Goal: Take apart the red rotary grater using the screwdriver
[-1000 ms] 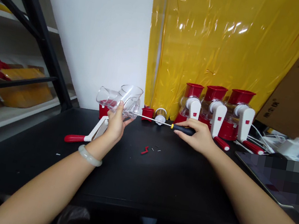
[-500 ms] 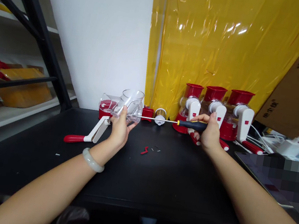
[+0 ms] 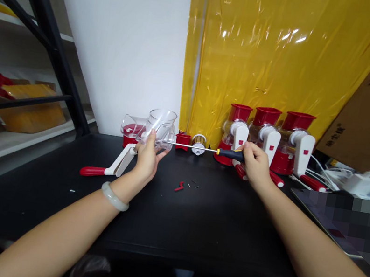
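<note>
My left hand (image 3: pixel 148 158) is closed around a clear plastic grater housing (image 3: pixel 161 120), lifted above the black table. In my right hand (image 3: pixel 256 167) is a screwdriver (image 3: pixel 232 154) with a black and yellow handle, gripped near its end. Its long shaft points left, and the tip meets the housing's right side; exactly where it sits inside the clear plastic I cannot tell. Behind my left hand stands a red base (image 3: pixel 131 133) with a clear part on it. A white crank with a red handle (image 3: pixel 93 171) lies to the left of my wrist.
Three assembled red and white rotary graters (image 3: pixel 268 117) line the back right. A grater drum (image 3: pixel 198 144) and a red hopper (image 3: pixel 182 141) sit at the back. A small red piece (image 3: pixel 180 186) and tiny screws (image 3: pixel 197 187) lie mid-table. A tablet (image 3: pixel 327 223) and cables are at right.
My right hand has closed more tightly over the end of the screwdriver handle, its fingers now curled in. The screwdriver and housing have shifted slightly left.
</note>
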Motion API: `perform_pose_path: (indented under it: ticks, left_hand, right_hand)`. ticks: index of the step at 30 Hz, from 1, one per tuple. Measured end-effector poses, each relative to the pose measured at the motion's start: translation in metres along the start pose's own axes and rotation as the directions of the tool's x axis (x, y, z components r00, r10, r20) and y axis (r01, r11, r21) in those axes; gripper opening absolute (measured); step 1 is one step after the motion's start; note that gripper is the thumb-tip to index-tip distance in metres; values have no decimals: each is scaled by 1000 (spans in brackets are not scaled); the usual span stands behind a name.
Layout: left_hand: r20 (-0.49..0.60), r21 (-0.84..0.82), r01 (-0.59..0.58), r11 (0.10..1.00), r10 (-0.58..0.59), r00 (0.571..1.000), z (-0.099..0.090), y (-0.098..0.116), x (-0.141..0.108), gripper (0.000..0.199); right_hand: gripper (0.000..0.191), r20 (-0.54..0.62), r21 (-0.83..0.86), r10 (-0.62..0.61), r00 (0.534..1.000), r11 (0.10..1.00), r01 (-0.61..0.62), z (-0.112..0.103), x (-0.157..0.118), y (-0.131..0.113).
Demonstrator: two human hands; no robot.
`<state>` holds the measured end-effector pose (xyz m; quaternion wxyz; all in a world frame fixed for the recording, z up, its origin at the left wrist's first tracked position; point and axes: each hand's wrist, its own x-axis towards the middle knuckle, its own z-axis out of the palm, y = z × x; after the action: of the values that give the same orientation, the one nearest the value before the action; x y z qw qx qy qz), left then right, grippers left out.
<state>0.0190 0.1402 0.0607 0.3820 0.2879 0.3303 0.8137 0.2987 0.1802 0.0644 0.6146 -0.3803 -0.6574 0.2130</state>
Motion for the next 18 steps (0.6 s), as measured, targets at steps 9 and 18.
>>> perform_pose_path:
  ticks: [9, 18]
  left_hand:
    - [12, 18, -12, 1000, 12, 1000, 1, 1, -1, 50]
    - [-15, 14, 9, 1000, -9, 1000, 0, 1, 0, 46]
  right_hand:
    - [41, -3, -17, -10, 1000, 1000, 10, -1, 2, 5]
    - [35, 17, -80, -86, 996, 993, 87, -2, 2, 4]
